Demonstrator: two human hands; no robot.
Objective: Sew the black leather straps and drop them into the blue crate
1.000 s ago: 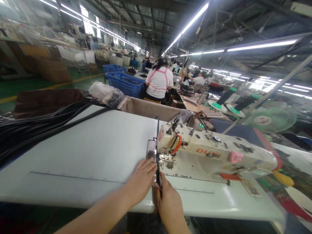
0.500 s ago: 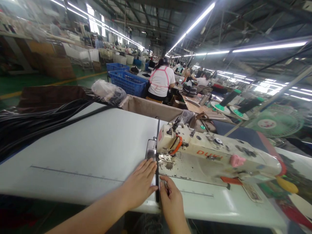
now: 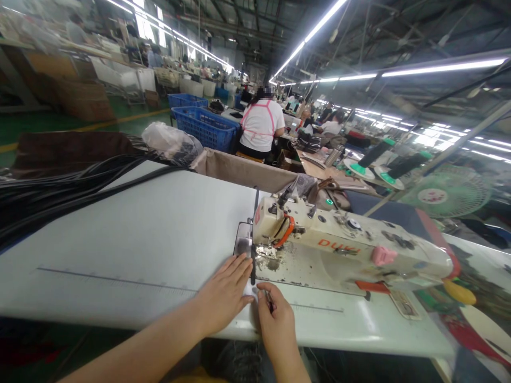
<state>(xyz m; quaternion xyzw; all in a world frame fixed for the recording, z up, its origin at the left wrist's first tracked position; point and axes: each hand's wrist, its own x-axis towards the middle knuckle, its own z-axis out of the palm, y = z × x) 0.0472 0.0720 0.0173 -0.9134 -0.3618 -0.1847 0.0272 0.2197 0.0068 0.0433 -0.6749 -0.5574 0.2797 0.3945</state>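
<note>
A narrow black strap (image 3: 253, 274) runs lengthwise under the needle area of a white sewing machine (image 3: 339, 242). Its near end lies just beyond my hands, and its far part (image 3: 256, 198) shows behind the machine head. My left hand (image 3: 225, 287) rests flat on the table, fingers stretched, fingertips at the strap's left edge beside the metal plate (image 3: 243, 242). Just right of the strap's line, my right hand (image 3: 278, 319) is curled with thumb and forefinger forward. A small dark metal tool (image 3: 270, 303) shows partly inside it; its kind is mostly hidden.
Many black straps (image 3: 80, 197) lie across the table's left side. A fabric-lined bin (image 3: 239, 170) stands behind the table. Thread cones (image 3: 371, 157) and a green fan (image 3: 447, 194) are at right. A person (image 3: 261, 125) sits ahead near blue crates (image 3: 205, 127).
The strap has moved away from me under the machine, its near end now past my fingertips instead of between my hands. Both hands keep nearly the same pose. The view has shifted slightly.
</note>
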